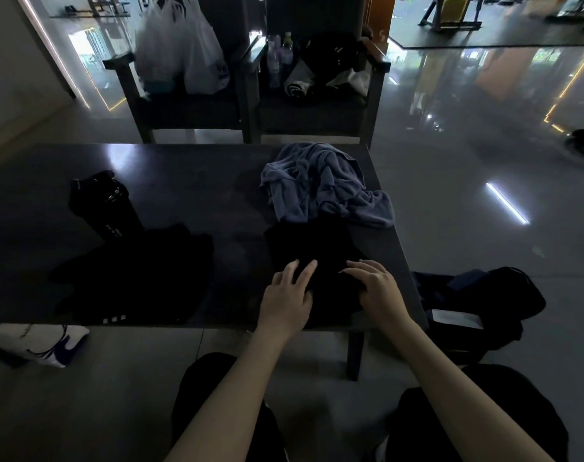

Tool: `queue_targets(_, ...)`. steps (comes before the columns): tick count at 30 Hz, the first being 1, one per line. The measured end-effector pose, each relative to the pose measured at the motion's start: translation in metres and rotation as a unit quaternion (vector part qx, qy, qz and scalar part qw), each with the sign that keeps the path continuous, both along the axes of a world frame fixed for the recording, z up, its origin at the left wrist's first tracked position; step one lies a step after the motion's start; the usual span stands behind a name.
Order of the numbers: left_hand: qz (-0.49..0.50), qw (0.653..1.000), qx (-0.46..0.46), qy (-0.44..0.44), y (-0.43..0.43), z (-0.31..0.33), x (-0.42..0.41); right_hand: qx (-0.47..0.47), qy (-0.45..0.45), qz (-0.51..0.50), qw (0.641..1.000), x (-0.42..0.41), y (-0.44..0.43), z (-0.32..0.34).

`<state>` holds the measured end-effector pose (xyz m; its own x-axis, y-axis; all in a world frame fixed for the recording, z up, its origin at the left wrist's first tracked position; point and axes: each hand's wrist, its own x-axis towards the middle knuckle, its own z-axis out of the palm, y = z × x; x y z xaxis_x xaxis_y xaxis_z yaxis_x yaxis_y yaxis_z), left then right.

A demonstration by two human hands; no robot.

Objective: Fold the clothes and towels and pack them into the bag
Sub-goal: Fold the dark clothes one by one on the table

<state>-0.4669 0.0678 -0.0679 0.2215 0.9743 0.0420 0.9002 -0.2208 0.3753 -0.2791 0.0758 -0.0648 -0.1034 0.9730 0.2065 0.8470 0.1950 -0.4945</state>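
The left forearm (242, 391) and right forearm (445, 378) run up from the bottom edge of the frame toward its middle, both bare along their whole visible length. The left hand (285, 305) and right hand (377, 291) are bare too, wrists included. The fingers (309, 270) are slim, with short nails that catch the light at the tips. A black garment (537, 415) covers both legs, showing as rounded dark masses at lower centre-left and lower right. The dim light hides its seams, fabric and length.
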Motion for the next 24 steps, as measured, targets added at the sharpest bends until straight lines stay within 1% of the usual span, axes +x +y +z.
queue_targets(2, -0.009, 0.997, 0.011, 0.070, -0.001, -0.001, 0.003, 0.003, -0.005, -0.016, 1.000, 0.003, -0.002, 0.001)
queue_targets(4, -0.006, 0.995, 0.006, 0.102, -0.001, -0.001, 0.007, 0.001, -0.005, -0.026, 1.000, 0.005, -0.004, 0.000)
queue_targets(6, -0.009, 0.993, -0.002, 0.114, 0.001, -0.002, 0.009, -0.004, 0.021, -0.052, 0.998, 0.007, -0.007, -0.002)
queue_targets(10, 0.013, 0.994, -0.012, 0.104, -0.001, -0.005, 0.011, 0.022, 0.130, -0.142, 0.981, 0.013, -0.011, -0.002)
queue_targets(12, 0.023, 0.995, -0.005, 0.098, -0.004, -0.006, 0.013, 0.037, 0.139, -0.162, 0.976, 0.016, -0.013, 0.001)
queue_targets(14, 0.027, 0.995, -0.002, 0.101, -0.006, -0.005, 0.014, 0.043, 0.095, -0.149, 0.983, 0.016, -0.015, 0.003)
queue_targets(16, 0.023, 0.994, 0.000, 0.108, -0.005, -0.002, 0.016, 0.042, 0.013, -0.104, 0.994, 0.014, -0.015, 0.000)
queue_targets(18, 0.018, 0.993, 0.004, 0.115, -0.003, -0.001, 0.016, 0.018, -0.055, -0.055, 0.997, 0.014, -0.015, -0.005)
queue_targets(20, 0.014, 0.993, 0.000, 0.121, -0.003, -0.001, 0.016, -0.007, -0.077, -0.029, 0.997, 0.014, -0.014, -0.006)
queue_targets(22, 0.007, 0.991, -0.008, 0.131, -0.002, -0.001, 0.015, 0.002, -0.071, -0.016, 0.997, 0.015, -0.014, -0.005)
queue_targets(24, -0.004, 0.990, -0.014, 0.144, 0.001, 0.001, 0.015, 0.013, -0.084, -0.011, 0.996, 0.014, -0.012, -0.001)
